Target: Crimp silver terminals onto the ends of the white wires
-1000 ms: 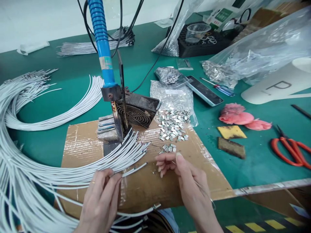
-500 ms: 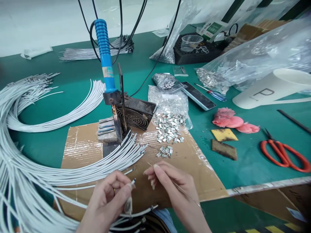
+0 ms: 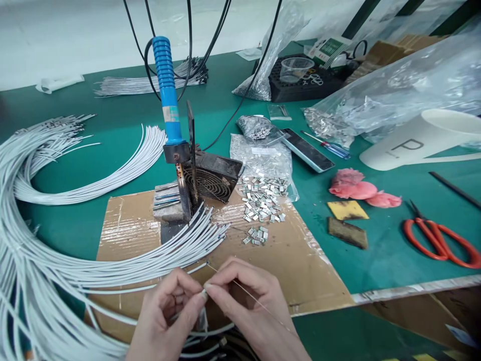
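Note:
My left hand is closed in a pinch around the end of a white cable, low over the cardboard. The fingertips of my right hand meet that same end, closed. A thin solder wire runs through the right fingers, its tip poking out to the upper left. What exactly lies between the touching fingertips is mostly hidden. Beyond the hands sits a small group of metal connectors, with a larger pile of connectors behind it. White cables fan in from the left, ends on the cardboard.
A blue-handled soldering iron stands upright, tip down, by a small black fan. To the right lie red-handled scissors, sponge pieces, a phone and a white cup. Plastic bags fill the back right.
My right hand has moved left and down, bringing its fingertips against the cable end in my left hand. The solder wire has moved with it. The view has shifted slightly.

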The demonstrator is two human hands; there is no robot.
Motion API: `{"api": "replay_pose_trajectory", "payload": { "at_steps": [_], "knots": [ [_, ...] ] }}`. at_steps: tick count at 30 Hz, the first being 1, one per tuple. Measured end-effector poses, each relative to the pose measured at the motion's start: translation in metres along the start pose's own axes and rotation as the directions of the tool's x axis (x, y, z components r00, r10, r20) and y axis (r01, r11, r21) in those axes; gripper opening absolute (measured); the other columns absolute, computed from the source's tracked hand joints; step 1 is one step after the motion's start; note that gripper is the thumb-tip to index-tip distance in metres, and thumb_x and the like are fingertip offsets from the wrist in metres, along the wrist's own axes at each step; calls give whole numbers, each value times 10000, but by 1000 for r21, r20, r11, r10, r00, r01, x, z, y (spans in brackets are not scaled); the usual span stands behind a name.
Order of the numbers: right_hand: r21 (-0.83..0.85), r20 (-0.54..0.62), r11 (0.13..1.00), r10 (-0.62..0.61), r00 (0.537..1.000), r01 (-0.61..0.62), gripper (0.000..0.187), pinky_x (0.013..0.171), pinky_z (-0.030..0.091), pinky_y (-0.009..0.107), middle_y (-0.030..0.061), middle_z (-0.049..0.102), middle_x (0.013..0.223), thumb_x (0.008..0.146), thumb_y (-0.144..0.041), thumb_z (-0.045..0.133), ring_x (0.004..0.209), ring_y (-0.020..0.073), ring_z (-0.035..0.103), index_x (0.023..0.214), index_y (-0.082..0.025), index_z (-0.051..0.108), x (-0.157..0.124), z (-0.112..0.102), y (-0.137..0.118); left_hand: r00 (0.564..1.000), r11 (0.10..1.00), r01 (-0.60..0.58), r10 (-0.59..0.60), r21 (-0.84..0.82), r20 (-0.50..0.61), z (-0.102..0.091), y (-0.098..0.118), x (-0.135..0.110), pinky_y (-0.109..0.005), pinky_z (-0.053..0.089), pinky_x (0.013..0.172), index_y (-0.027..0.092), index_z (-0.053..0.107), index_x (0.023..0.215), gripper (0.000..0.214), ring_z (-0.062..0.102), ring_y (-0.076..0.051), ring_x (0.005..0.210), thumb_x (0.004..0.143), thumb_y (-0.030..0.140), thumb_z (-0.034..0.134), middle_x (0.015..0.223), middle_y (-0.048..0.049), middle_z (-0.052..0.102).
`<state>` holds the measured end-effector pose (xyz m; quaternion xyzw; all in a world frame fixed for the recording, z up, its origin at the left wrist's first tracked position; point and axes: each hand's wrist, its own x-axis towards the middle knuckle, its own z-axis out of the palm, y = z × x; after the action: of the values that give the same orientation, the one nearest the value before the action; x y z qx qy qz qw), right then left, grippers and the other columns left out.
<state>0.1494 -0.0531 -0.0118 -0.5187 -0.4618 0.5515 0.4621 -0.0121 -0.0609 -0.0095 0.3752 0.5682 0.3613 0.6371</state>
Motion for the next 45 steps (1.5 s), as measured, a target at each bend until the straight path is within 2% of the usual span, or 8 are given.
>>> {"api": "replay_pose_trajectory", "payload": {
  "at_steps": [5, 9, 12, 14, 17, 20, 27, 45],
  "knots": [
    [-357, 77, 883, -297, 952, 304, 258, 564, 363, 258, -9, 518, 658, 916, -115, 593, 648, 141, 494, 667, -182, 580, -7, -4, 0, 991, 967, -130, 129, 218, 20, -1, -15, -1, -207, 336, 505, 177, 683, 709, 389, 456, -114, 542, 890, 521, 699, 602, 16, 567],
    [-5, -91, 999, -52, 994, 52, 298, 501, 331, 245, -38, 485, 608, 925, -279, 690, 549, 117, 431, 658, -198, 585, -2, -14, 5, 922, 806, -355, 385, 473, 36, 3, -15, -6, -231, 386, 522, 223, 755, 774, 133, 548, -131, 508, 899, 249, 718, 621, 4, 689],
    [238, -276, 971, 47, 960, 21, 308, 477, 334, 232, -64, 468, 525, 894, -391, 756, 481, 98, 394, 677, -204, 644, 3, -24, 14, 837, 663, -511, 527, 546, 144, 5, -15, -8, -245, 423, 621, 256, 783, 890, 170, 639, -149, 571, 883, 111, 696, 696, -9, 767],
    [236, -291, 971, 33, 956, 39, 252, 473, 376, 223, -38, 547, 562, 880, -388, 777, 484, 98, 462, 720, -200, 724, 3, -26, 19, 880, 727, -469, 435, 501, 192, 2, -13, -6, -250, 399, 607, 239, 770, 834, 140, 609, -146, 553, 905, 158, 680, 628, -15, 735],
    [229, -201, 973, 39, 979, 8, 208, 443, 407, 210, -1, 618, 648, 883, -362, 770, 484, 97, 523, 765, -193, 794, 1, -18, 21, 985, 966, -101, 63, 238, 161, -6, -6, 3, -217, 263, 468, 190, 710, 746, 332, 382, -83, 435, 959, 435, 643, 528, 3, 644],
    [212, -153, 977, 62, 986, -29, 172, 460, 417, 206, -7, 604, 653, 884, -330, 764, 501, 92, 510, 785, -202, 826, -2, -4, 18, 985, 989, 140, -133, -52, 114, -10, 5, 10, -199, 95, 418, 162, 681, 809, 453, 173, -35, 421, 863, 611, 707, 566, 38, 613],
    [129, -81, 991, -35, 996, 45, 141, 535, 468, 209, 47, 741, 770, 901, -270, 733, 641, 141, 637, 912, -242, 870, 0, 11, 8, 994, 987, 105, -106, -122, 1, -1, 10, 6, -186, 98, 435, 149, 625, 750, 488, 187, -19, 440, 782, 603, 800, 568, 60, 564],
    [230, -63, 967, 128, 990, -110, 117, 540, 432, 212, 20, 636, 686, 832, -264, 771, 615, 124, 543, 774, -206, 854, -1, 11, 2, 996, 999, 4, -1, 33, -85, 6, 11, 0, -209, 279, 517, 157, 653, 669, 506, 385, -94, 537, 746, 632, 808, 562, 41, 523]
  ]
}}
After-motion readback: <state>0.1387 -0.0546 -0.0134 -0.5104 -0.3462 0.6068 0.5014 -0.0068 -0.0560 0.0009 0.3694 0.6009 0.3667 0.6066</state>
